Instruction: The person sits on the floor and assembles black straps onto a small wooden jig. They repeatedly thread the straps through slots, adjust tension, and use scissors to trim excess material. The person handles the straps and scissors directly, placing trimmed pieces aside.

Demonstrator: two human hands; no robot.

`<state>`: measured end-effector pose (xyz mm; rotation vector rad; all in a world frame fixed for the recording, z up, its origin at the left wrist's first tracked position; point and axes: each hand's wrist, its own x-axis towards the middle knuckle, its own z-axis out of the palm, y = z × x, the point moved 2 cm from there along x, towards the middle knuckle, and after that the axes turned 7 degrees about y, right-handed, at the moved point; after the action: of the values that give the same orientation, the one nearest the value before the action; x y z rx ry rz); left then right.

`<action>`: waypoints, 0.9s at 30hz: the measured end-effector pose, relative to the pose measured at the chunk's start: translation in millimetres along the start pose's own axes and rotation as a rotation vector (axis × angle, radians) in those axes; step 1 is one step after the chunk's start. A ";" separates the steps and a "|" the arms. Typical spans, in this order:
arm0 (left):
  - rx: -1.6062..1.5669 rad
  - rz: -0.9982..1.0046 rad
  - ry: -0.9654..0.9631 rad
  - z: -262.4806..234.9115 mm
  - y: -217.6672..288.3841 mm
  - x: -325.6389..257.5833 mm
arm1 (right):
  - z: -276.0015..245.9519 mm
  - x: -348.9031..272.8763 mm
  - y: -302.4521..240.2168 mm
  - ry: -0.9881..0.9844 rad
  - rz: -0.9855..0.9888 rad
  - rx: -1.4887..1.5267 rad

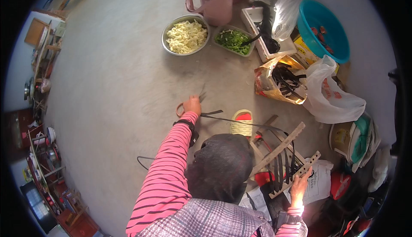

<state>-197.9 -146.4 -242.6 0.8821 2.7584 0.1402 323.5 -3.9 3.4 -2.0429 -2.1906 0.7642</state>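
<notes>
My left hand [193,105] is stretched out low over the floor, closed round a pair of scissors. The scissors' orange-brown handle [180,109] sticks out on one side and the dark blades [202,95] on the other. Beside this hand a flat black strap [240,120] runs right to a wooden frame [281,148], which looks like a small folding stool's. Several black straps are strung across the frame's bars. My right hand [300,185] grips a bar with holes at the frame's right end. Whether my left hand also holds the strap is unclear.
A yellow slipper [241,124] shows beside the frame. Farther off stand a bowl of pale shreds [185,36], a tub of chopped greens [234,40] and a pink jug [216,1]. At right are a bag of black straps [281,80], plastic bags and a blue basin [307,29].
</notes>
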 end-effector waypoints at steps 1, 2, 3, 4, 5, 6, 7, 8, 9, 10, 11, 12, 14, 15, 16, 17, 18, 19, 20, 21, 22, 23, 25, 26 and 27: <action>0.022 0.076 0.012 -4.9 4.8 6.6 | -0.1 -0.5 0.4 -0.020 0.036 0.011; 0.046 0.152 0.025 -9.5 10.5 14.2 | -0.5 -0.9 -0.2 -0.013 0.034 0.030; 0.063 0.212 0.022 -13.0 17.5 22.4 | -0.8 -1.4 -1.0 -0.002 0.012 -0.011; 0.081 0.272 0.019 -16.2 25.9 31.7 | -0.5 -1.8 -2.4 0.017 -0.020 -0.012; 0.105 0.330 0.020 -18.6 35.5 40.8 | -0.5 -1.8 -3.7 0.027 -0.057 0.038; 0.124 0.397 0.044 -21.1 45.5 48.7 | -0.4 -1.7 -4.2 0.037 -0.050 -0.012; 0.112 0.425 0.051 -23.0 56.1 57.4 | 0.1 -2.0 -4.8 0.036 -0.048 -0.010; 0.106 0.451 0.060 -24.3 67.4 65.8 | 0.2 -2.0 -5.3 0.028 -0.034 0.011; 0.101 0.475 0.067 -25.2 78.5 73.1 | -0.2 -2.2 -6.3 0.035 -0.047 -0.009; 0.105 0.499 0.073 -25.9 89.0 79.3 | -0.5 -2.2 -7.3 0.035 -0.047 -0.006; 0.109 0.522 0.078 -26.4 99.1 85.5 | -1.0 -2.5 -8.1 0.027 -0.033 0.005; 0.115 0.545 0.087 -26.2 108.9 90.8 | -1.4 -2.7 -9.0 0.020 -0.018 0.016; 0.099 0.558 0.110 -26.2 126.8 103.2 | -1.7 -3.1 -10.5 0.002 0.020 0.031; 0.094 0.562 0.116 -25.9 134.1 108.2 | -1.8 -2.9 -11.5 0.002 0.019 0.031; 0.106 0.580 0.136 -25.7 141.4 112.3 | -1.7 -2.7 -12.3 -0.004 0.016 0.107; 0.119 0.595 0.149 -25.6 148.3 116.6 | -1.7 -2.3 -12.6 0.001 0.017 0.031; 0.133 0.611 0.166 -25.8 153.4 118.8 | -1.7 -2.1 -13.1 0.012 -0.008 0.016; 0.134 0.611 0.148 -25.7 156.4 119.7 | -1.4 -1.5 -13.6 0.018 -0.027 0.059; 0.136 0.612 0.135 -25.7 158.8 120.6 | -1.7 -1.7 -13.3 0.014 -0.033 0.066; 0.138 0.617 0.133 -25.9 160.9 121.7 | -1.6 -1.0 -12.5 0.009 -0.016 0.024; 0.112 0.581 0.117 -25.8 160.7 122.3 | -1.6 -1.1 -11.8 0.002 -0.003 0.036; 0.086 0.549 0.109 -25.6 158.3 121.5 | -1.6 -1.0 -11.5 -0.004 0.005 0.101; 0.029 0.451 0.104 -24.0 147.6 116.8 | -2.3 -1.0 -11.5 0.013 -0.019 0.026; -0.001 0.386 0.111 -23.2 140.1 114.7 | -2.6 -1.2 -12.2 0.019 -0.048 0.079; -0.032 0.323 0.120 -22.6 131.8 112.8 | -2.5 -1.4 -12.1 0.019 -0.036 0.039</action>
<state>-219.0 26.0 -221.7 1.3458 2.6887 0.3024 313.4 -4.5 10.6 -1.9794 -2.1784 0.7740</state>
